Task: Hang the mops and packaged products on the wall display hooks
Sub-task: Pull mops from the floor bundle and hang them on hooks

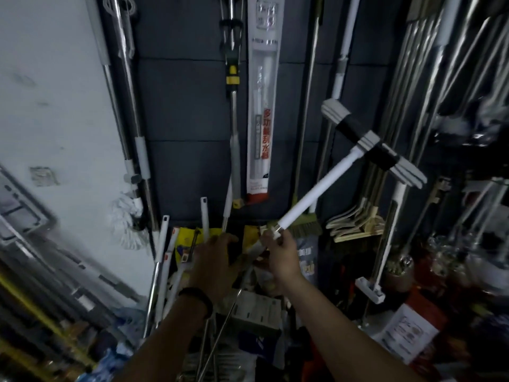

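Dark wall panels carry a long packaged wiper. In front of them the right hand grips a white-handled mop by its end, head tilted up to the right. Whether the left hand holds anything cannot be told.

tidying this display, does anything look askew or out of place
Yes. The mop slants across the wall, unhung, its handle end gripped by the right hand. Below, several poles lean loosely at the wall's foot instead of hanging; the left hand reaches among them.
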{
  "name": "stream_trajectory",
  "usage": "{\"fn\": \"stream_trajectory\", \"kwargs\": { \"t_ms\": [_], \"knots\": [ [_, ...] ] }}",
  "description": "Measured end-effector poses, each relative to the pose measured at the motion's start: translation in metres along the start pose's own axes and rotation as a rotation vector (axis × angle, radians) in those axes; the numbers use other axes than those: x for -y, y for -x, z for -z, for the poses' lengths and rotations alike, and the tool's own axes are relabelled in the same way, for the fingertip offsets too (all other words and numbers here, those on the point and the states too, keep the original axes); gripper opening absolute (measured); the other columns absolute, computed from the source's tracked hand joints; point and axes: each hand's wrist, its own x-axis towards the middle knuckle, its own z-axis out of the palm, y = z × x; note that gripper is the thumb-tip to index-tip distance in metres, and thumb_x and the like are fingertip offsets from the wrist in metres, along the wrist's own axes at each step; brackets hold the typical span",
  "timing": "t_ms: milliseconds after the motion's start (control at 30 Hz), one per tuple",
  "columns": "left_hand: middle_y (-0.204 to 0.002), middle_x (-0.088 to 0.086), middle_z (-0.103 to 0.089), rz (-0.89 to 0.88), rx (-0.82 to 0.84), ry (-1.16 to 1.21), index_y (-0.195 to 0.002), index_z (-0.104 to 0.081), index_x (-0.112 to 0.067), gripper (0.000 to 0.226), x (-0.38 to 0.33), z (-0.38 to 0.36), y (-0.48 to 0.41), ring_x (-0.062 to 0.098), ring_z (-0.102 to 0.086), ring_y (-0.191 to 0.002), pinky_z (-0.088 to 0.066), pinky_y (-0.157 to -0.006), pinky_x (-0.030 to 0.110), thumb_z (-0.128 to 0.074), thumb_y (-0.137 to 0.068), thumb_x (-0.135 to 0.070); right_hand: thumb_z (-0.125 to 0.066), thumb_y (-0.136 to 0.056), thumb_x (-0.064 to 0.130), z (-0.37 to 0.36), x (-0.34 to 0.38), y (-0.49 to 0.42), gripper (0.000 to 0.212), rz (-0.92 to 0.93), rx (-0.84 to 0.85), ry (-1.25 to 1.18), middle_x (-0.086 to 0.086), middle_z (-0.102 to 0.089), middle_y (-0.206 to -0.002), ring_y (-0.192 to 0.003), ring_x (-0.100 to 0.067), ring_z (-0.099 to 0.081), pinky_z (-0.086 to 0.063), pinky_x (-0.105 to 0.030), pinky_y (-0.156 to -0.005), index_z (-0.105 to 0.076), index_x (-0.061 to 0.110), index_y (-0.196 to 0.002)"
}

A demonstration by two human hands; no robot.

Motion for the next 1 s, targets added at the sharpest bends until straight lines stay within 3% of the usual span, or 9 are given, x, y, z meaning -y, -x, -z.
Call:
{"fn": "stream_trajectory", "kwargs": {
  "t_ms": [100, 233, 300, 400, 467, 567, 700, 833, 1000],
  "knots": [
    [-0.134, -0.017, -0.059, -0.076, 0.177, 0.212, -0.141, -0.051, -0.031, 0.046, -0.037, 0.0, -0.011, -0.003, -0.059, -0.113, -0.052, -0.096, 0.02, -0.068, -0.098, -0.037, -0.062, -0.106, 0.024, 0.007, 0.016, 0.005, 0.016, 0.095, 0.026, 0.064, -0.005, -0.075, -0.096, -0.09, -0.023, -0.073, -0.062, -0.046, -0.082, -0.066, 0.014, -0.119],
    [-0.129, -0.014, -0.059, -0.059, 0.327, 0.407, -0.138, -0.045, -0.03, 0.04, -0.077, -0.012, -0.023, 0.005, -0.061, -0.119, -0.045, -0.077, -0.001, -0.052, -0.106, -0.007, -0.062, -0.105, 0.032, 0.014, 0.037, 0.006, 0.017, 0.186, 0.051, 0.175, 0.002, -0.075, -0.09, -0.085, -0.019, -0.07, -0.056, -0.037, -0.077, -0.068, 0.018, -0.114],
    [-0.116, -0.006, -0.074, -0.085, 0.379, 0.428, -0.134, -0.055, -0.035, 0.04, -0.09, -0.003, -0.041, 0.006, -0.073, -0.097, -0.053, -0.069, 0.007, -0.052, -0.105, -0.008, -0.061, -0.105, 0.041, 0.02, 0.05, 0.002, 0.018, 0.192, 0.051, 0.254, 0.004, -0.077, -0.096, -0.093, -0.018, -0.073, -0.057, -0.042, -0.086, -0.067, 0.028, -0.115],
    [-0.08, 0.014, -0.078, -0.207, -0.012, 0.106, -0.132, -0.066, -0.012, 0.034, -0.121, -0.063, -0.058, 0.025, -0.074, -0.061, -0.058, -0.063, 0.03, -0.052, -0.101, -0.008, -0.062, -0.103, 0.041, 0.032, 0.076, -0.009, 0.016, 0.187, 0.024, 0.317, 0.01, -0.078, -0.101, -0.103, -0.014, -0.073, -0.056, -0.044, -0.099, -0.066, 0.037, -0.118],
    [-0.091, 0.001, -0.081, -0.212, 0.282, 0.091, -0.137, -0.062, -0.036, 0.033, -0.125, -0.035, -0.047, 0.017, -0.077, -0.076, -0.061, -0.076, 0.028, -0.046, -0.108, -0.031, -0.064, -0.102, 0.038, 0.039, 0.1, -0.013, 0.016, 0.212, -0.007, 0.341, 0.012, -0.078, -0.102, -0.103, -0.012, -0.073, -0.056, -0.04, -0.101, -0.065, 0.041, -0.118],
    [-0.108, -0.034, -0.066, -0.251, 0.219, 0.297, -0.109, -0.042, -0.085, 0.031, -0.136, -0.01, -0.08, -0.005, -0.065, -0.115, -0.048, -0.091, 0.004, -0.053, -0.098, -0.058, -0.064, -0.103, 0.031, 0.049, 0.132, -0.021, 0.021, 0.319, -0.054, 0.401, 0.015, -0.078, -0.098, -0.097, -0.001, -0.072, -0.056, -0.029, -0.098, -0.065, 0.038, -0.122],
    [-0.092, -0.039, -0.069, -0.209, 0.107, 0.392, -0.109, -0.058, -0.057, 0.026, -0.189, -0.012, -0.12, -0.012, -0.066, -0.1, -0.043, -0.08, 0.0, -0.061, -0.099, -0.033, -0.06, -0.103, 0.032, 0.059, 0.174, -0.046, 0.041, 0.462, -0.087, 0.475, 0.029, -0.075, -0.103, -0.106, 0.005, -0.069, -0.045, -0.038, -0.116, -0.055, 0.042, -0.143],
    [-0.093, -0.03, -0.071, -0.217, 0.074, 0.425, -0.117, -0.052, -0.057, 0.045, -0.232, -0.005, -0.165, -0.026, -0.059, -0.091, -0.045, -0.079, 0.001, -0.061, -0.099, -0.017, -0.054, -0.108, 0.033, 0.073, 0.227, -0.078, 0.065, 0.545, -0.04, 0.474, 0.017, -0.074, -0.119, -0.105, 0.0, -0.07, -0.054, -0.017, -0.094, -0.02, 0.05, -0.161],
    [-0.094, -0.032, -0.073, -0.336, 0.038, 0.524, -0.117, -0.061, -0.044, 0.033, -0.287, -0.008, -0.219, -0.012, -0.069, -0.088, -0.049, -0.069, 0.005, -0.059, -0.102, -0.015, -0.05, -0.11, 0.031, 0.099, 0.291, -0.118, 0.068, 0.71, -0.049, 0.538, 0.01, -0.077, -0.103, -0.089, -0.003, -0.073, -0.061, -0.025, -0.079, -0.013, 0.046, -0.165]
  ]
}}
